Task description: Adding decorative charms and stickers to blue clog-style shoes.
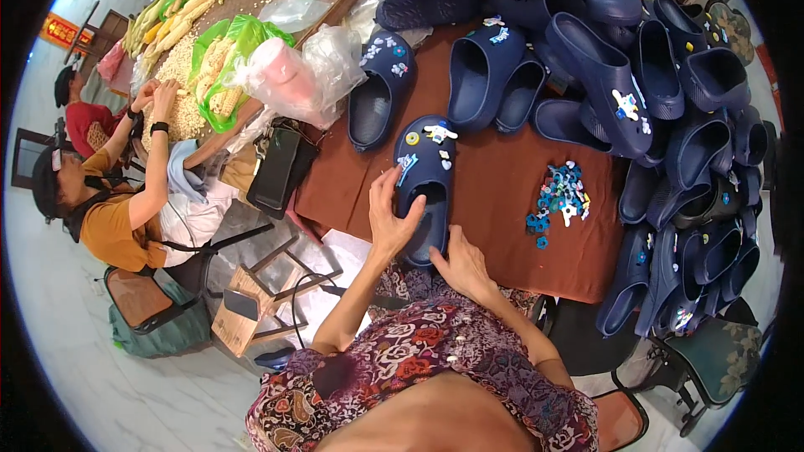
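Note:
A navy blue clog [433,169] lies on the brown cloth straight in front of me, its toe pointing away. A white character charm, a yellow round one and other small charms sit on its upper. My left hand [392,219] grips the clog's left side, with the fingers along the outside and the thumb over the foot opening. At the heel's right side, my right hand [466,266] holds the clog, its thumb on the heel rim. Loose blue, white and green charms [563,197] form a small pile to the right of the clog.
Decorated navy clogs [593,75] are heaped along the back and right of the brown cloth [502,238]. A plastic bag with a pink roll [280,71] and a black pouch [282,169] are at left. Beyond, a person in orange [138,209] handles corn beside corn cobs [222,75].

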`<state>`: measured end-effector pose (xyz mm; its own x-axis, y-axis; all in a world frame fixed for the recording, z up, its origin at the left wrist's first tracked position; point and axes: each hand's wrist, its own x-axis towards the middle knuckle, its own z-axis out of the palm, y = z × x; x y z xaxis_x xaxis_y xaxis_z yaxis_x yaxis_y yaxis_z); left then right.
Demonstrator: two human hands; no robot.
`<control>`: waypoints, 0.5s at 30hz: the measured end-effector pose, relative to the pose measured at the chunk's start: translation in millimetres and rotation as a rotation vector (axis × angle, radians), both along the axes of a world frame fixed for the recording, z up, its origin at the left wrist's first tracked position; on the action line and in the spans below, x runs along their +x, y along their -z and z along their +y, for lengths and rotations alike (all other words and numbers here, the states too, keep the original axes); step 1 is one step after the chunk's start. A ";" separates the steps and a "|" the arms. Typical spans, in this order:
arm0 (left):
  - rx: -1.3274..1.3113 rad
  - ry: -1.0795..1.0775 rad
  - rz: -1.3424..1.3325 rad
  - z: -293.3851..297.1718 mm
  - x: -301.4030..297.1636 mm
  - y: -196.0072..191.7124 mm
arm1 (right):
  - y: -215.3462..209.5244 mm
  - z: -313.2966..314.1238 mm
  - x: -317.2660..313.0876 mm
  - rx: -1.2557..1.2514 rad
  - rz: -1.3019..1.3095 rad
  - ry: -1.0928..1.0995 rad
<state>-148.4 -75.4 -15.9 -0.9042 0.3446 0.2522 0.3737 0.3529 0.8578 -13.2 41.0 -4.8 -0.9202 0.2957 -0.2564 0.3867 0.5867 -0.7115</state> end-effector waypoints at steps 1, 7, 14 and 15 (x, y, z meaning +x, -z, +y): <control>-0.057 -0.001 0.068 -1.2 3.6 -0.3 | -2.0 0.3 2.4 -0.016 -0.008 -0.051; -0.063 -0.017 0.012 -10.2 7.9 -0.7 | 3.6 0.2 10.8 -0.117 -0.043 -0.129; 0.088 -0.018 0.048 -4.8 38.5 -32.7 | -0.2 19.0 -6.9 -0.186 0.089 0.054; 0.084 -0.015 0.045 -3.9 43.2 -30.1 | 1.0 22.7 -13.3 -0.189 0.086 0.057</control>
<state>-105.1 -79.3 14.2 -0.8965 0.3065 0.3199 0.4073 0.2861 0.8673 -26.5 63.7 -5.8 -0.9242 0.3020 -0.2337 0.3487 0.4184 -0.8387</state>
